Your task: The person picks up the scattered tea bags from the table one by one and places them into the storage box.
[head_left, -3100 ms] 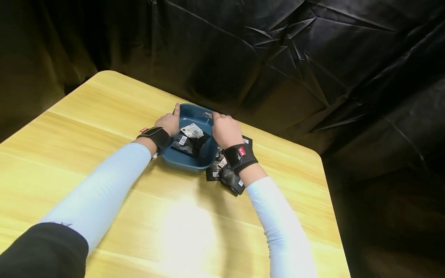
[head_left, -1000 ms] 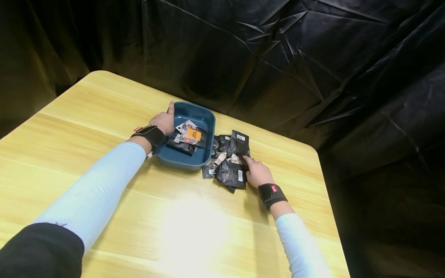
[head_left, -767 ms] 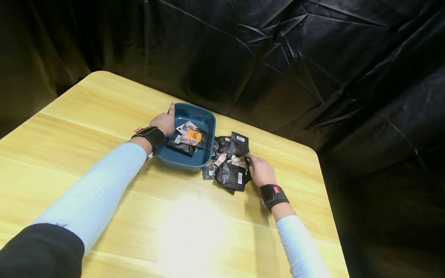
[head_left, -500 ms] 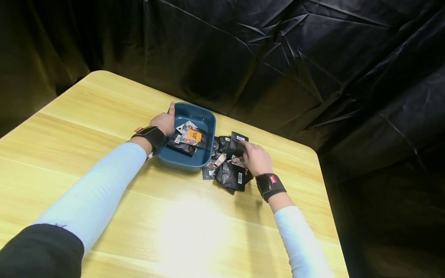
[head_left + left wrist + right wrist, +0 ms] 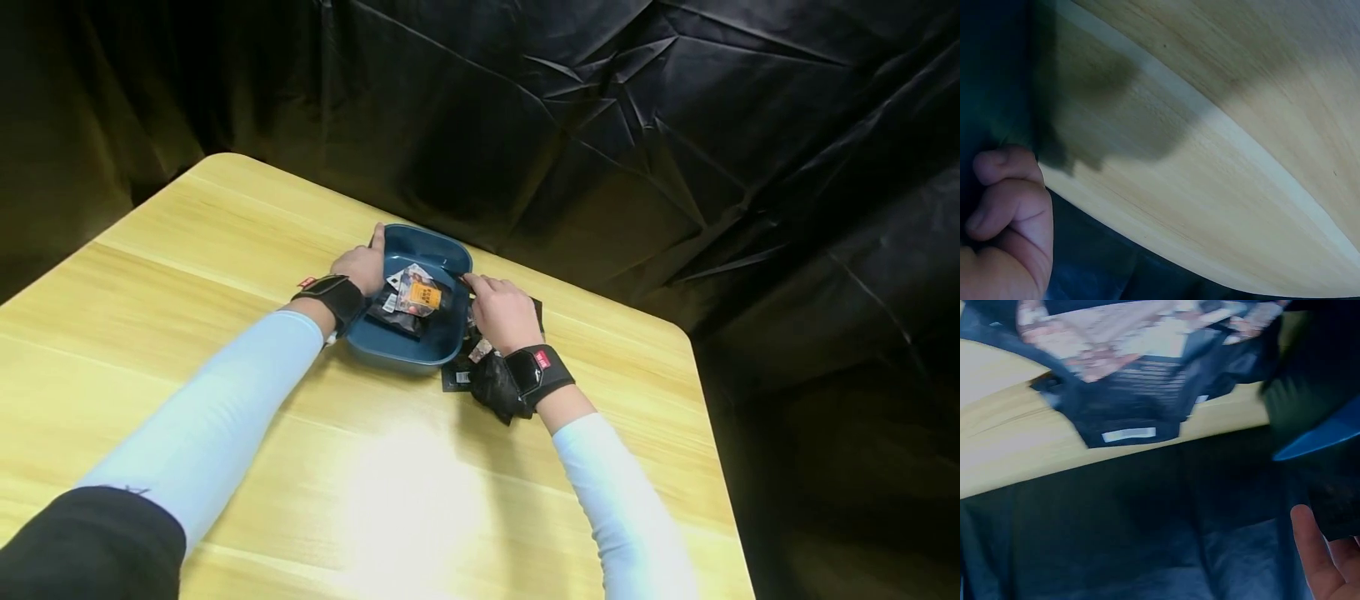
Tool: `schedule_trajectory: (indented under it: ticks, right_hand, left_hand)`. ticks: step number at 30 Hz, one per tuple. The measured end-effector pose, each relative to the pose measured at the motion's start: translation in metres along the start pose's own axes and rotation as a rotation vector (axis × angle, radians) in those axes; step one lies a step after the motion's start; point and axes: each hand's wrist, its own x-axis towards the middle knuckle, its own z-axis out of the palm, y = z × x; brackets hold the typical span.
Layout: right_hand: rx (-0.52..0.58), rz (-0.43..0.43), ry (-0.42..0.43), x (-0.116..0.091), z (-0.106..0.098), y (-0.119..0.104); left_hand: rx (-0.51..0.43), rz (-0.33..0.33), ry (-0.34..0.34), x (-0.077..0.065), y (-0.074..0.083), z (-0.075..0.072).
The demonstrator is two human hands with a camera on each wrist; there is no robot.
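Note:
A dark blue plastic bin (image 5: 401,360) stands near the table's far edge with several small packets (image 5: 422,297) inside, the top one bearing an orange label. My left hand (image 5: 363,267) grips the bin's left rim, index finger laid along it. In the left wrist view its other fingers (image 5: 1013,200) curl against the dark wall. At the right rim, my right hand (image 5: 504,313) pinches a black packet (image 5: 1335,509), mostly hidden in the head view. Under that hand lies a pile of black packets (image 5: 495,392), partly covered by hand and wrist.
The light wood table (image 5: 300,467) carries the bin and the pile, which sits just right of the bin. A black curtain (image 5: 600,192) hangs behind the table's far edge. Black wristbands (image 5: 538,375) are on both wrists.
My right hand has moved left from the pile to the bin's right rim, taking a black packet with it. An orange-labelled packet lies on top in the bin, unlike 3.1 s ago.

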Motion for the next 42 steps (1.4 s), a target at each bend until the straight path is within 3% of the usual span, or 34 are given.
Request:
schedule_trajectory:
  ticks: [15,19,23,28,32,39,42]
  right_hand:
    - [0.008,-0.066,0.002,0.016,0.0,-0.026]
    - [0.032,-0.084,-0.1,0.015,-0.002,-0.026]
    - [0.084,-0.039,-0.198,0.008,-0.006,-0.018]
    - [0.145,0.036,-0.219,-0.011,-0.006,0.006]
    - [0.185,0.054,-0.255,-0.039,0.0,0.027]
    - [0.182,0.057,-0.46,-0.095,0.022,0.043]
    - [0.191,0.051,-0.462,-0.104,0.028,0.044]
  left_hand:
    - [-0.018,0.008,0.009,-0.001,0.002,0.001]
    - [-0.022,0.004,0.005,-0.001,0.002,0.001]
    - [-0.027,0.008,0.003,0.0,0.0,0.002]
    - [-0.029,0.019,0.008,0.003,-0.004,0.002]
    - [-0.025,0.021,0.007,0.005,-0.003,0.002]
    - [-0.03,0.029,0.01,0.002,0.0,0.001]
    - [-0.036,0.028,0.015,0.0,-0.001,-0.001]
